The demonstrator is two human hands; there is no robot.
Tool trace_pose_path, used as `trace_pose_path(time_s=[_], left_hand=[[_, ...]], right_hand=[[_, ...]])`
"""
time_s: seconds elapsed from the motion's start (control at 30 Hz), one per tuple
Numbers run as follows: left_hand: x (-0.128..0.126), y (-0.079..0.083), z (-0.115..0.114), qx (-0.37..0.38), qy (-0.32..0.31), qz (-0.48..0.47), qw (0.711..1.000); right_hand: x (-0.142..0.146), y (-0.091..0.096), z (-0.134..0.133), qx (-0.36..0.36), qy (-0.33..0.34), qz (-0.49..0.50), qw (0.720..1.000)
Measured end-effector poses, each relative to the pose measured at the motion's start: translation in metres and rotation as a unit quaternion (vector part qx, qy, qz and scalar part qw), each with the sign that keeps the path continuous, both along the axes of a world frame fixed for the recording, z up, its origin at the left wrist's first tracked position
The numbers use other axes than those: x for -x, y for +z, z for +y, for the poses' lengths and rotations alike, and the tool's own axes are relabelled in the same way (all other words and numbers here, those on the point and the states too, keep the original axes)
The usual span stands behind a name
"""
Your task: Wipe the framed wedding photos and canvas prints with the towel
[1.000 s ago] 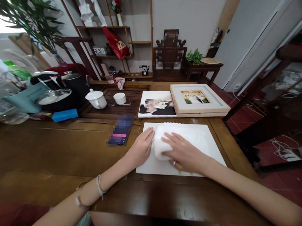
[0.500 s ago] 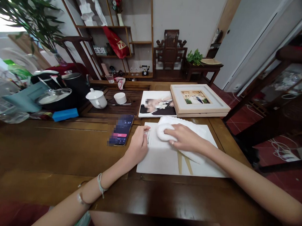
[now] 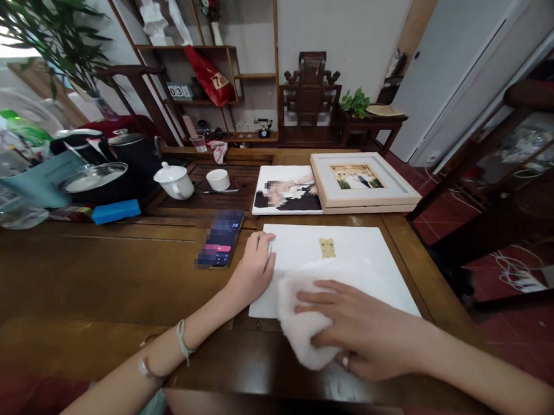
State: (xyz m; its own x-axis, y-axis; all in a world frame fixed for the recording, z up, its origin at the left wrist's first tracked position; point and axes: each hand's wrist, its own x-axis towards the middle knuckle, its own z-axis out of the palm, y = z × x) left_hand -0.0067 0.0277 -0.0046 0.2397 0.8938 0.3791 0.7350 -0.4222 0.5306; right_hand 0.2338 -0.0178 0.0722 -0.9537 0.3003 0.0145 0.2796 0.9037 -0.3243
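Observation:
A white flat board point(image 3: 371, 248) lies face down on the wooden table point(image 3: 95, 273) in front of me, with a small tan tab near its far middle. My right hand point(image 3: 358, 330) presses a white cloth point(image 3: 299, 331) onto the board's near edge, fingers laid flat over the cloth. My left hand point(image 3: 253, 271) rests on the board's left edge, fingers curled against it, holding it still. A phone point(image 3: 220, 239) lies just left of that hand.
Behind the board lie a printed photo point(image 3: 287, 192) and a light wooden picture frame point(image 3: 363, 180). A white teapot point(image 3: 173, 181) and cup point(image 3: 217, 179) sit on a tea tray. Pots, a blue box point(image 3: 116, 211) and clutter fill the left side. Cables lie on the red floor at right.
My right hand has drawn the cloth from the board's far left part down to its near edge, uncovering the tab. My left hand stays on the left edge.

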Motion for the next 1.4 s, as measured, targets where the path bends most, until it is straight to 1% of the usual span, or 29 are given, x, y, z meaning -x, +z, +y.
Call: trace_pose_path(time_s=[0.07, 0.13, 0.2, 0.27, 0.33, 0.4, 0.47, 0.53, 0.6, 0.7, 0.8, 0.87, 0.93, 1.0, 1.07, 1.1, 1.13, 1.2, 1.27, 1.33, 1.4], left_hand=[[-0.002, 0.003, -0.003, 0.017, -0.007, 0.034, 0.999], [-0.003, 0.005, -0.005, 0.031, -0.011, 0.060, 0.998], [-0.004, 0.007, -0.006, 0.033, -0.016, 0.080, 0.996], [-0.005, 0.006, -0.007, 0.023, -0.012, 0.091, 0.995], [-0.006, 0.005, -0.008, 0.003, 0.020, 0.101, 0.995], [-0.007, 0.004, -0.010, -0.011, 0.074, 0.114, 0.991], [-0.008, 0.004, -0.012, -0.009, 0.106, 0.120, 0.987], [-0.008, 0.006, -0.014, 0.007, 0.105, 0.109, 0.988], [-0.009, 0.007, -0.014, 0.028, 0.097, 0.080, 0.992], [-0.009, 0.008, -0.012, 0.052, 0.098, 0.018, 0.994], [-0.010, 0.008, -0.009, 0.078, 0.110, -0.052, 0.990], [-0.010, 0.010, -0.005, 0.105, 0.124, -0.092, 0.982], [-0.009, 0.015, -0.001, 0.139, 0.143, -0.134, 0.971], [-0.006, 0.023, 0.003, 0.191, 0.155, -0.210, 0.946], [-0.002, 0.032, 0.007, 0.261, 0.148, -0.314, 0.901], [0.000, 0.036, 0.008, 0.295, 0.142, -0.354, 0.876], [0.002, 0.041, 0.009, 0.318, 0.134, -0.374, 0.861], [0.005, 0.049, 0.009, 0.343, 0.116, -0.383, 0.850], [0.005, 0.057, 0.004, 0.351, 0.091, -0.385, 0.849], [0.002, 0.065, -0.003, 0.354, 0.067, -0.392, 0.846], [-0.002, 0.075, -0.012, 0.344, 0.040, -0.414, 0.842]], right_hand=[[-0.025, -0.006, 0.006, -0.008, -0.082, 0.001, 0.997], [-0.049, -0.018, 0.023, -0.056, -0.176, 0.008, 0.983], [-0.069, -0.031, 0.041, -0.121, -0.255, 0.021, 0.959], [-0.082, -0.041, 0.054, -0.164, -0.319, 0.029, 0.933], [-0.083, -0.046, 0.055, -0.178, -0.354, 0.030, 0.918], [-0.077, -0.044, 0.045, -0.169, -0.347, 0.033, 0.922], [-0.068, -0.038, 0.025, -0.141, -0.301, 0.036, 0.942], [-0.064, -0.031, 0.002, -0.096, -0.245, 0.031, 0.964], [-0.066, -0.026, -0.016, -0.063, -0.209, 0.020, 0.976], [-0.077, -0.027, -0.030, -0.067, -0.216, 0.019, 0.974], [-0.083, -0.037, -0.031, -0.082, -0.237, 0.046, 0.967], [-0.083, -0.043, -0.029, -0.085, -0.233, 0.059, 0.967], [-0.081, -0.047, -0.027, -0.090, -0.219, 0.069, 0.969], [-0.081, -0.048, -0.025, -0.095, -0.203, 0.074, 0.972], [-0.083, -0.048, -0.024, -0.104, -0.195, 0.074, 0.972], [-0.084, -0.048, -0.023, -0.110, -0.195, 0.072, 0.972], [-0.085, -0.048, -0.023, -0.118, -0.194, 0.068, 0.971], [-0.085, -0.046, -0.024, -0.140, -0.197, 0.063, 0.968], [-0.082, -0.046, -0.026, -0.171, -0.209, 0.056, 0.961], [-0.078, -0.048, -0.029, -0.212, -0.237, 0.060, 0.946], [-0.076, -0.052, -0.030, -0.258, -0.255, 0.085, 0.928]])
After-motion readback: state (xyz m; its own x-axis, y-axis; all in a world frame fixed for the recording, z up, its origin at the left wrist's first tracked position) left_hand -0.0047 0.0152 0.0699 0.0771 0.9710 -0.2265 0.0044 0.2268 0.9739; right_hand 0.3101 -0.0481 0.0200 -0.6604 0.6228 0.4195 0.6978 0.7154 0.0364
